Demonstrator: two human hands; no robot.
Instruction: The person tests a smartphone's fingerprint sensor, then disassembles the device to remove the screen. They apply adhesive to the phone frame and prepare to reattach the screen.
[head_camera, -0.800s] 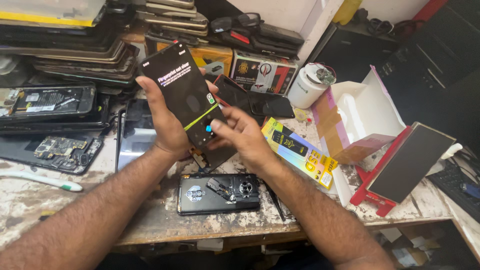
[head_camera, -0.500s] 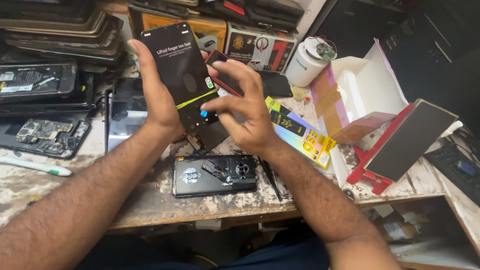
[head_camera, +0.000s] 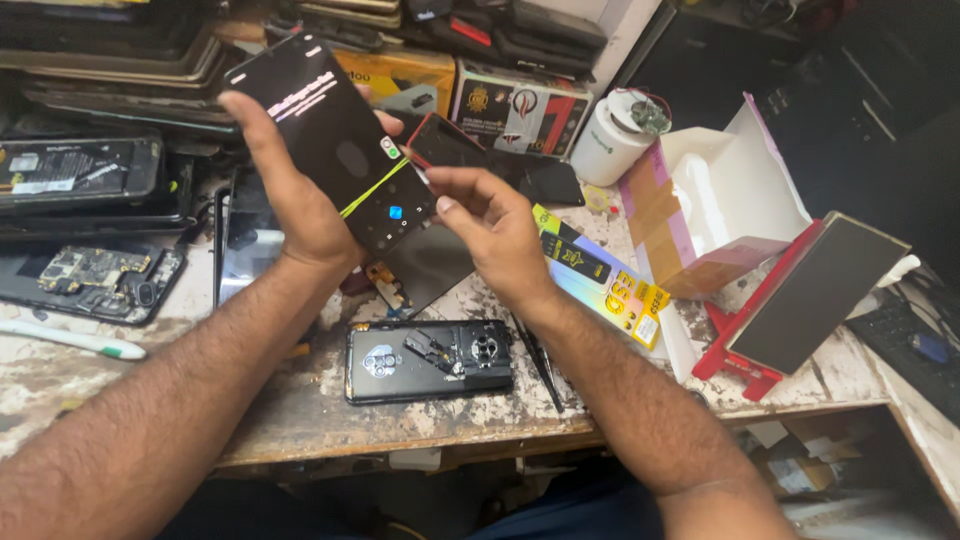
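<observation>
Left hand (head_camera: 300, 205) grips one lit black phone (head_camera: 335, 140), fingers wrapped round its edges, raised at 11 o'clock. Right hand (head_camera: 490, 225) empty, fingers loosely curled, thumb and forefinger nearly pinched beside the phone's lower corner. One opened phone body (head_camera: 428, 360) lies on the tabletop (head_camera: 300, 410) at 6 o'clock; one white tub (head_camera: 612, 140) at 1 o'clock.

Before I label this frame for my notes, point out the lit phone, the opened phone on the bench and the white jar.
lit phone (head_camera: 340, 160), head view, mid screen.
opened phone (head_camera: 428, 358), head view, exposed back.
white jar (head_camera: 612, 145), head view, side wall.
</observation>
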